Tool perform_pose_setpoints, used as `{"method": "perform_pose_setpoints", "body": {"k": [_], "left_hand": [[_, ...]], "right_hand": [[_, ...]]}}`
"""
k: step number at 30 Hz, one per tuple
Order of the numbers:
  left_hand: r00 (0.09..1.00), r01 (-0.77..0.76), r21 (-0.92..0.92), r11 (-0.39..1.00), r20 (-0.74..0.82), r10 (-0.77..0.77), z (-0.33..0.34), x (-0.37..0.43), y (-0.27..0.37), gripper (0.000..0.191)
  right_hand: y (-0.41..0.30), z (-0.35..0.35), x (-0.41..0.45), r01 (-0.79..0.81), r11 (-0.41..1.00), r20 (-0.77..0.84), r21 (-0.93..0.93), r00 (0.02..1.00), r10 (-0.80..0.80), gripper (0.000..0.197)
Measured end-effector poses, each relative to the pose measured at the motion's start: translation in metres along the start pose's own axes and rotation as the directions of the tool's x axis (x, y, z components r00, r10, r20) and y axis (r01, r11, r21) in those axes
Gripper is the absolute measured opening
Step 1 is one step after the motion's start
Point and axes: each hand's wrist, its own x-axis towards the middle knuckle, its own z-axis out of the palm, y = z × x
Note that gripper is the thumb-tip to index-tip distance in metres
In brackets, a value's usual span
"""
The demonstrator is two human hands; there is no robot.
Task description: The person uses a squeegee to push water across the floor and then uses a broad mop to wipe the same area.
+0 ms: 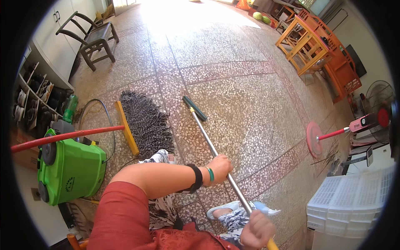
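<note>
Both of my hands grip the metal pole of a floor tool (pixel 204 134). My left hand (pixel 220 168), with a green bangle and a black band at its wrist, closes around the middle of the pole. Nearer my body, my right hand (pixel 258 230) is shut on the lower part, by a yellow end piece. The tool's narrow dark green head (pixel 194 108) rests on the speckled terrazzo floor (pixel 218 93). To its left lies a wide grey string mop head (pixel 145 122) beside a yellow bar (pixel 126 128) with a red handle (pixel 68 137).
At left stand a bright green plastic tank (pixel 75 168), a shoe rack (pixel 34 90) and a wooden chair (pixel 97 40). A pink fan (pixel 314 139) with a round base, white plastic crates (pixel 347 203) and orange wooden furniture (pixel 337 62) are at right. Watermelons (pixel 257 15) lie far off.
</note>
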Motion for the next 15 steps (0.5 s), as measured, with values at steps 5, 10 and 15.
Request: {"method": "perform_pose_setpoints", "body": {"k": [5, 10, 15], "left_hand": [[0.992, 0.050, 0.064, 0.997, 0.110, -0.056, -0.019, 0.013, -0.011, 0.011], [0.998, 0.007, -0.079, 0.997, 0.069, -0.002, -0.011, -0.014, 0.028, 0.006], [1.000, -0.003, 0.097, 0.995, -0.005, 0.004, -0.009, 0.017, -0.015, 0.011]], "right_hand": [[0.012, -0.001, 0.016, -0.083, 0.997, 0.034, -0.007, 0.996, 0.083, 0.031], [-0.024, 0.000, -0.004, 0.021, 1.000, 0.041, -0.011, 0.999, -0.020, 0.032], [0.015, -0.006, 0.018, -0.053, 0.999, 0.031, 0.000, 0.998, 0.053, 0.032]]}}
